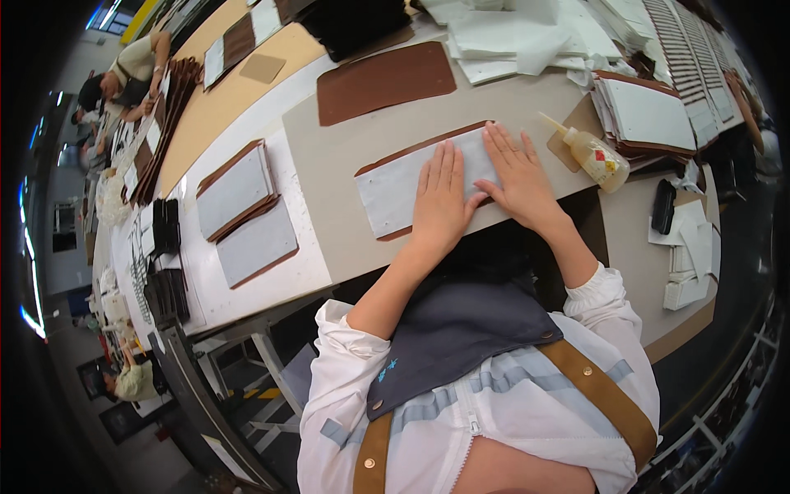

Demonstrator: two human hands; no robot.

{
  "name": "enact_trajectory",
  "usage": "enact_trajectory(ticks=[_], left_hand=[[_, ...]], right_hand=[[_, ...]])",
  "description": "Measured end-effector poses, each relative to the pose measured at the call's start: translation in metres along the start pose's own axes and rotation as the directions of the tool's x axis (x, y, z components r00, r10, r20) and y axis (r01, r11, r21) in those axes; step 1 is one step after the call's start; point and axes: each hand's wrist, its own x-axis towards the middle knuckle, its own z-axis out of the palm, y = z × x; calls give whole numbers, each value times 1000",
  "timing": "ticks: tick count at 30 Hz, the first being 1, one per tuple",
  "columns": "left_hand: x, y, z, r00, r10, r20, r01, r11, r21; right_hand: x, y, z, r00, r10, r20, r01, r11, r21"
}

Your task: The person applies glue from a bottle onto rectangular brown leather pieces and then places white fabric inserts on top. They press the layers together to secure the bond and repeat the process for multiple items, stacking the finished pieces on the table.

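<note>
My left hand [442, 193] lies flat, its fingers stretched out, on a brown leather-like panel faced with a white sheet [385, 196]. Beside it my right hand [522, 179] presses flat on the same panel, fingers extended and the two thumbs close together. Brown edges show along the panel's far and near sides; its right part is mostly hidden under my hands. Beyond it lies a bare brown panel [385, 82]. To the right of my right hand, a squeeze bottle [599, 158] with a pale nozzle rests tilted on its side, holding a yellowish liquid.
The grey board [329, 198] bears the panels. Stacks of white-faced brown panels stand at left [234, 193] and right [646, 115]. White sheets [518, 41] are piled at the back. A lower surface at right holds a black object [663, 206]. Another person [136, 70] works at far left.
</note>
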Motion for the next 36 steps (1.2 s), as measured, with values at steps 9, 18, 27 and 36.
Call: enact_trajectory(ticks=[9,18,27,36], left_hand=[[-65,-23,-47,957,-279,84,266,955,134],[-121,-55,-81,974,-221,45,215,970,117],[-120,-46,-93,978,-159,131,125,964,235],[-65,-64,-75,966,-198,-165,182,978,-104]], right_hand=[[-1,1,1,999,-21,30,22,998,-62],[4,-36,-6,994,-99,-37,104,981,165],[7,-113,14,895,-410,177,344,885,313],[37,-90,15,947,-320,-44,320,914,251]])
